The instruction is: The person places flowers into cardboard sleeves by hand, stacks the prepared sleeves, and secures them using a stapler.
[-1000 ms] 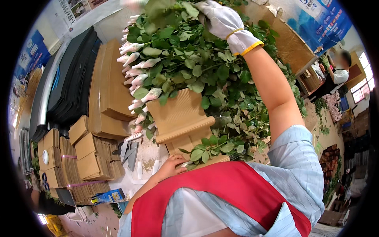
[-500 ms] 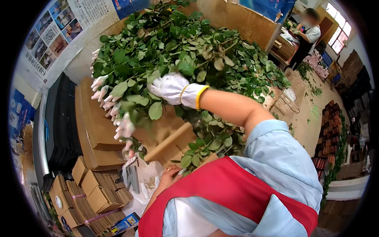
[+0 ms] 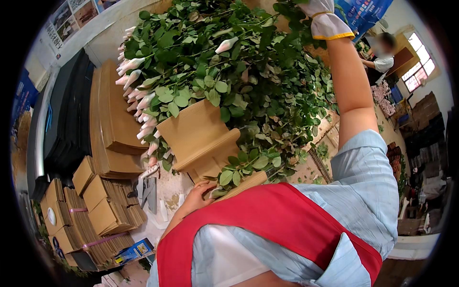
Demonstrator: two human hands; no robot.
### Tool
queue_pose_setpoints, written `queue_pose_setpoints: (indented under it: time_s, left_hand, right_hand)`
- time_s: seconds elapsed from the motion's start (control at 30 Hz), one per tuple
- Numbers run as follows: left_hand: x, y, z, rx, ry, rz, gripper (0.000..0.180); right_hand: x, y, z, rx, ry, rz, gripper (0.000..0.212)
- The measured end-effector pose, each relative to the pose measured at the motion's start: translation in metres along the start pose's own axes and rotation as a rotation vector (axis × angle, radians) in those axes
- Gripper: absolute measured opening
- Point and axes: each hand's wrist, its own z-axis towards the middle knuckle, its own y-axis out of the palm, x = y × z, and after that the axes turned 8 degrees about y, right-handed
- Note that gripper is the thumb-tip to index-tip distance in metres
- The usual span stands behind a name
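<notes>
My bare left hand (image 3: 195,197) is low in the middle, its fingers curled at the head end of a leafy rose (image 3: 234,174) lying on brown corrugated cardboard (image 3: 203,158). The apron partly hides what the fingers grip. My right hand (image 3: 319,8), in a white glove with a yellow cuff edge, is raised at the upper right, its fingers partly cut off by the frame. From it a leafy stem runs left to a pale sleeved rose bud (image 3: 226,45), held over a big heap of leafy roses (image 3: 191,62). Several sleeved buds (image 3: 143,103) line the heap's left side.
Flat cardboard stacks (image 3: 112,129) and black sheets (image 3: 69,124) stand at the left, with small folded cardboard pieces (image 3: 107,205) in front. A grey tool (image 3: 149,193) lies beside them. At the far right, a person (image 3: 382,55) stands near a window.
My right hand has swung from the heap's middle up to the right, bringing a rose stem with it. My left hand stays at the cardboard. The view has shifted slightly.
</notes>
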Motion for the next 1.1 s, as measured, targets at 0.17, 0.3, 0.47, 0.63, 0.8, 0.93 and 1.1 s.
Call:
queue_pose_setpoints:
  time_s: [0.17, 0.3, 0.47, 0.63, 0.8, 0.93, 1.1]
  left_hand:
    - [-0.009, 0.0, -0.008, 0.045, -0.014, -0.072, 0.04]
    - [-0.013, 0.006, -0.004, 0.066, 0.032, -0.083, 0.038]
    - [-0.011, 0.007, 0.002, 0.071, 0.099, -0.02, 0.039]
    - [-0.014, 0.014, -0.003, 0.157, 0.047, 0.022, 0.04]
    - [-0.017, 0.013, -0.007, 0.191, 0.037, -0.044, 0.036]
    - [-0.019, 0.01, -0.001, 0.146, 0.129, 0.0, 0.033]
    - [-0.011, 0.005, -0.009, 0.104, 0.02, -0.002, 0.034]
  right_hand:
    - [0.007, 0.071, -0.017, -0.303, -0.426, -0.448, 0.039]
    - [0.007, 0.041, -0.061, -0.366, -0.39, -0.251, 0.037]
    - [-0.015, 0.025, -0.13, -0.861, -0.214, -0.431, 0.027]
    - [-0.035, 0.003, -0.175, -0.883, -0.341, -0.302, 0.016]
    - [-0.05, -0.005, -0.077, -0.45, -0.589, -0.194, 0.023]
    - [-0.1, 0.052, 0.074, -0.492, -0.448, -0.422, 0.039]
    - [-0.076, 0.139, 0.052, 0.177, -0.243, -0.063, 0.016]
